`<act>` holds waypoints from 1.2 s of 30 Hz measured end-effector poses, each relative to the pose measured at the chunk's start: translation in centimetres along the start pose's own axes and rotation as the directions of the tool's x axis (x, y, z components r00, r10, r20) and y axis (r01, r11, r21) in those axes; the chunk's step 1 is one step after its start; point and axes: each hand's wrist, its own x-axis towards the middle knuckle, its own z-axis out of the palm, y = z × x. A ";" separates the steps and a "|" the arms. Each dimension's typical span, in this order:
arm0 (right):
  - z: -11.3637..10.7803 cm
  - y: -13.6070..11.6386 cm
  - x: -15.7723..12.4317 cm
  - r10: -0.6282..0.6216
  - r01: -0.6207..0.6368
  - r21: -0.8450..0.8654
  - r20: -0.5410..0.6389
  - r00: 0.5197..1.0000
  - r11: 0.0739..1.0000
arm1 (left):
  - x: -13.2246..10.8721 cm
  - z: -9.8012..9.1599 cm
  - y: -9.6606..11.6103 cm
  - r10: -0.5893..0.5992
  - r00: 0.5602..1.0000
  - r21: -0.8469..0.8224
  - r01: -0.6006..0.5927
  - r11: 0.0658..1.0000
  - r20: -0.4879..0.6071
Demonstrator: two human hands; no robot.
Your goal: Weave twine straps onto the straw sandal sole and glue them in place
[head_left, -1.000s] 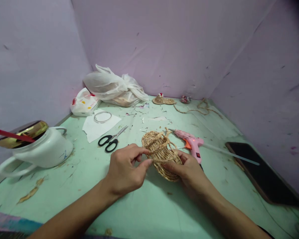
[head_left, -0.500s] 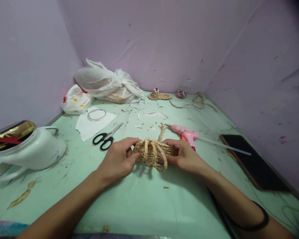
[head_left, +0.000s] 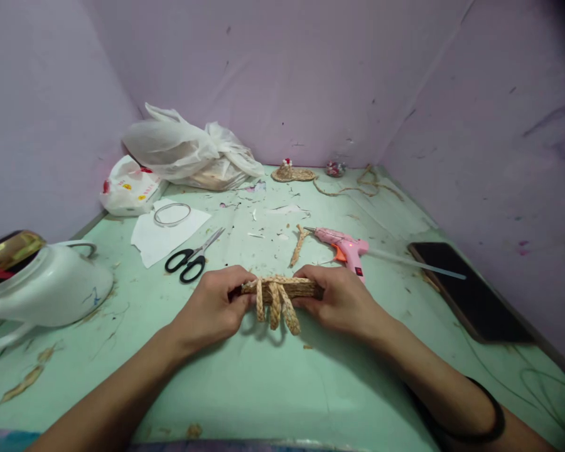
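Between both hands, just above the table, is a small woven straw slipper sole [head_left: 306, 289] with braided straps [head_left: 275, 306] hanging from its near side. My left hand [head_left: 221, 300] pinches its left end, thumb toward me. At the other end my right hand [head_left: 336, 297] grips it the same way. The sole is turned nearly edge-on, so its flat faces are mostly hidden. A loose piece of braid [head_left: 298, 246] lies just beyond the hands. Close to my right hand rests a pink glue gun [head_left: 346, 246], and black-handled scissors [head_left: 194, 256] lie beyond my left hand.
A phone [head_left: 471, 295] lies at the right, under the glue stick's end. At the left stands a white pot [head_left: 66, 282]. Farther back are a white plastic bag [head_left: 183, 150], paper with a wire ring [head_left: 172, 215], a finished-looking straw slipper [head_left: 294, 174], beads [head_left: 335, 168] and a cord [head_left: 343, 192].
Both hands have tilted the straw piece from showing its broad woven face to nearly edge-on. Its straps now hang toward me. The whole view has shifted slightly.
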 end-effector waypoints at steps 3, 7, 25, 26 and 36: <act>0.2 0.0 -0.4 -0.072 0.073 0.000 -0.176 0.982 0.997 | 0.1 0.1 -0.2 -0.018 1.000 0.008 0.018 1.000 -0.007; 0.2 -0.1 -1.6 -0.200 0.192 -0.062 -0.423 0.884 0.979 | 0.4 0.3 -0.5 -0.170 0.985 -0.140 0.172 0.975 0.022; 1.0 -0.9 -1.4 -0.467 0.397 -0.263 -0.308 0.829 0.879 | 1.4 -0.5 -0.7 -0.526 0.790 -0.656 0.581 0.482 0.314; 0.9 -0.9 -1.4 -0.487 0.414 -0.280 -0.282 0.827 0.866 | 1.4 -0.5 -0.7 -0.525 0.792 -0.661 0.578 0.479 0.312; 1.0 -0.8 -0.9 -0.465 0.391 -0.309 -0.221 0.857 0.867 | 1.6 -0.4 -0.6 -0.535 0.784 -0.689 0.576 0.440 0.314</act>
